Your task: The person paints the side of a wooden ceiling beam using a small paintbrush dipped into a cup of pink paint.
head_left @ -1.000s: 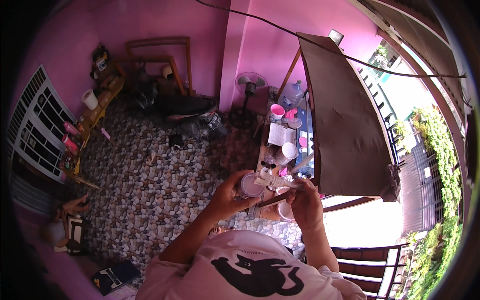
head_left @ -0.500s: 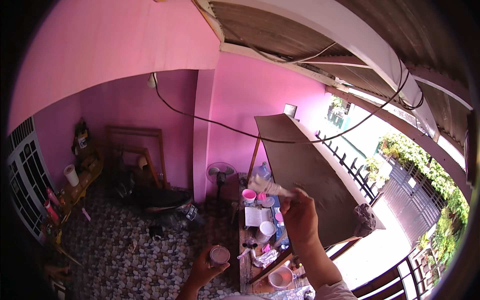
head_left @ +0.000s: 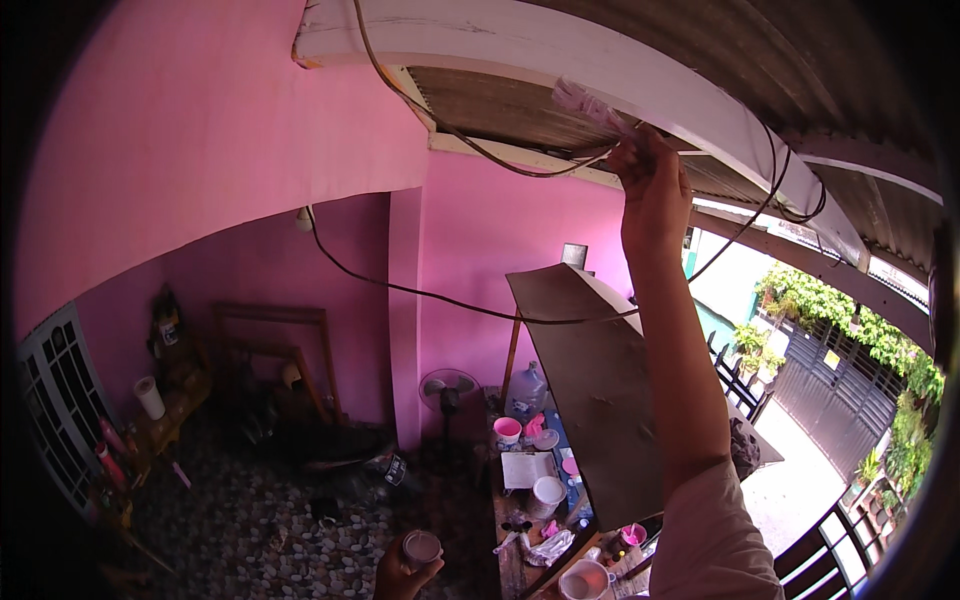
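Observation:
High up, my right hand (head_left: 655,185) is closed round the handle of a paintbrush (head_left: 588,103) with pale, paint-coated bristles. The bristles overlap the lower edge of a long whitish beam (head_left: 480,48) under the roof; whether they touch it I cannot tell. Low in the view, my left hand (head_left: 398,578) is wrapped round a small cup (head_left: 422,548) of pale pinkish paint, its opening facing up.
A dark cable (head_left: 450,310) hangs across the space. Below it are a brown slanted canopy (head_left: 590,370) and a cluttered table with a white tub (head_left: 547,492), a pink bucket (head_left: 507,430) and a water jug (head_left: 527,390). A motorbike (head_left: 340,450) and a fan (head_left: 448,388) stand behind.
My right hand has risen with the paintbrush from above the table to the beam. My view has tilted up, and my left hand with the cup sits lower in it.

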A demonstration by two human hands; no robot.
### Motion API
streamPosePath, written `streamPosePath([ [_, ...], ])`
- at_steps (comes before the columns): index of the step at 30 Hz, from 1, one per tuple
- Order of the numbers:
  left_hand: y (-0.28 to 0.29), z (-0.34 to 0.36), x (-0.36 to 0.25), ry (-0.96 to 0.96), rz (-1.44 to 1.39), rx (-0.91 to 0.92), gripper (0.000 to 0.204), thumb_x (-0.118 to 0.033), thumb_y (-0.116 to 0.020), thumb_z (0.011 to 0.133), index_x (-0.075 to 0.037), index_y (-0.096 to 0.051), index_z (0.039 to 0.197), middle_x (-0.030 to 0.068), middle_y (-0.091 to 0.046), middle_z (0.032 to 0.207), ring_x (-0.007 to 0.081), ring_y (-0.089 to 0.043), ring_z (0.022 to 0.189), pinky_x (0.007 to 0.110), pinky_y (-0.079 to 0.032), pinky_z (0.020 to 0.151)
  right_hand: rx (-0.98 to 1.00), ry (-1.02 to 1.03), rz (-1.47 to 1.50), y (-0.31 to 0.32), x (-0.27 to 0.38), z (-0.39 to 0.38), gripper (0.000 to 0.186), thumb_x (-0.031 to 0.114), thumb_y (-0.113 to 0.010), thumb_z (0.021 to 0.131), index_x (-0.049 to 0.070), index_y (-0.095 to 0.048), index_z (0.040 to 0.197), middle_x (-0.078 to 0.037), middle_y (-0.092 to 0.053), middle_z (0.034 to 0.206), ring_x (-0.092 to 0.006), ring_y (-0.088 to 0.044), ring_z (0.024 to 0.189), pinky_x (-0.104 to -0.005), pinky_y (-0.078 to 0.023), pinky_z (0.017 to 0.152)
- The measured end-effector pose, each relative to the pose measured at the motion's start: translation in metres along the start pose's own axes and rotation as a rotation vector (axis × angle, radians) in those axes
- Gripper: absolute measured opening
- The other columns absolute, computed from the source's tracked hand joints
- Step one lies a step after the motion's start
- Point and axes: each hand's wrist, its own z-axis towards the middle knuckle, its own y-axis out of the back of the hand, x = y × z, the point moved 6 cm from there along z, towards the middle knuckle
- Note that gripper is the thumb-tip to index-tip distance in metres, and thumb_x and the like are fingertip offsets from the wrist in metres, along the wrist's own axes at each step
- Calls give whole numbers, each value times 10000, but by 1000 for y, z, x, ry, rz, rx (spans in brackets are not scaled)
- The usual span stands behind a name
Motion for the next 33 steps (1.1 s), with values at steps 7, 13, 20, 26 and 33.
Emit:
streamPosePath([
  [7, 8, -9, -18, 120, -134, -64, 537, -85, -777, 787, -40, -504, 1246, 76, -619, 1129, 178, -614, 1036, 322, -487, 917, -53, 76, -93, 2, -52, 22, 219, 95, -571, 900, -54, -591, 1059, -132, -663, 890, -208, -674, 753, -320, -554, 768],
  [13, 20, -12, 20, 171, -132, -43, 569, -76, -769, 797, -31, -472, 1280, 80, -616, 1134, 191, -619, 1044, 328, -514, 885, -111, 191, -89, 30, -42, 43, 254, 93, -569, 906, -90, -554, 1081, -142, -652, 917, -221, -671, 836, -324, -565, 816],
  [20, 14, -11, 2, 113, -137, 16, 564, -65, -757, 804, -18, -468, 1287, 91, -621, 1133, 195, -628, 1037, 330, -519, 878, -211, 230, -32, 82, -32, 28, 266, 84, -517, 938, -108, -543, 1120, -190, -642, 1015, -256, -671, 898, -342, -572, 871],
  [26, 17, -12, 9, 149, 16, 13, 572, -63, -767, 790, -16, -478, 1281, 87, -631, 1124, 187, -626, 1039, 316, -511, 881, -61, 105, -116, 34, -65, 32, 302, 93, -569, 915, -115, -540, 1131, -174, -660, 949, -254, -676, 923, -311, -544, 852],
  [33, 10, -15, 0, 176, 10, -21, 586, -34, -774, 769, -12, -488, 1280, 85, -623, 1148, 170, -604, 1063, 308, -492, 906, -215, 237, -1, 71, -45, 44, 292, 104, -562, 920, -101, -536, 1127, -159, -661, 962, -252, -674, 899, -332, -551, 858],
])
